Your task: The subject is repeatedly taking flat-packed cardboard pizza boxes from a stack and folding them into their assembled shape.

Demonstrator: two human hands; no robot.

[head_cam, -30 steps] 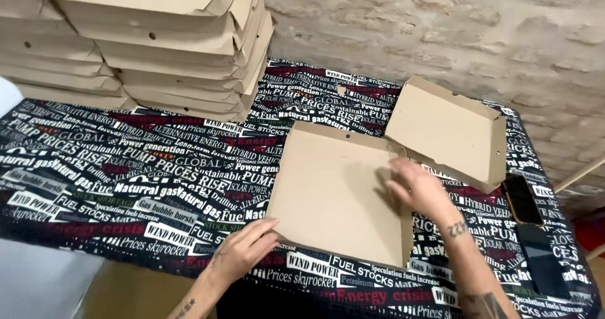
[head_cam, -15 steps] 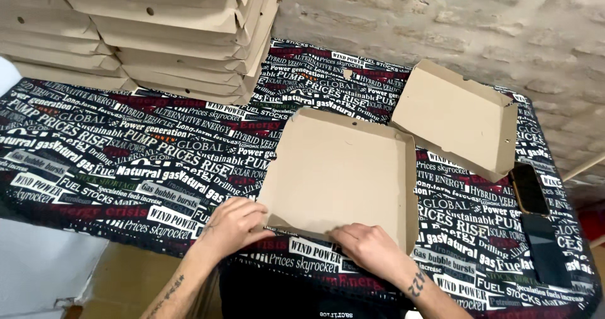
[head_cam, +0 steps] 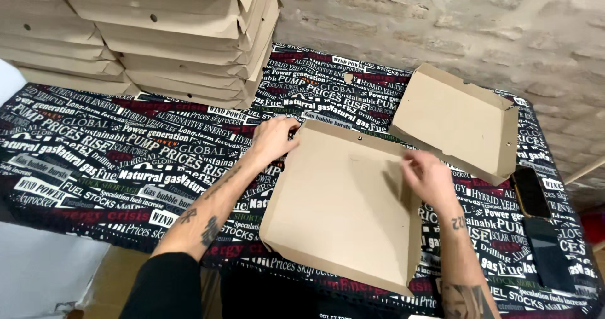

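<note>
Cardboard box tray point(head_cam: 340, 212), half-formed, lying on the cloth-covered table point(head_cam: 94, 149) directly in front of the person; all places below are given relative to this tray, reading left to right. Up and to the left of it, a tall stack of finished boxes point(head_cam: 157, 35) is standing at the table's far corner, well apart. At the tray's far-left corner, the left hand point(head_cam: 272, 140) is pressing with curled fingers on the raised rear wall, touching the cardboard there; whether it is pinching the flap or only steadying it cannot be told. Over the tray's right side, the right hand point(head_cam: 428, 177) is working at the upright right wall, fingers bent against its inner face. The two hands are thus standing well apart, one at each side. Beyond the right wall, a second folded box point(head_cam: 457, 120) is resting tilted, just beside the tray. Further right, two dark phones point(head_cam: 539, 221) are lying flat near the table's edge. The tray is judged light, thin and moderately stiff: it is creasing only along scored lines, denting if squeezed mid-panel, so corners and wall edges are offering the safest hold.
</note>
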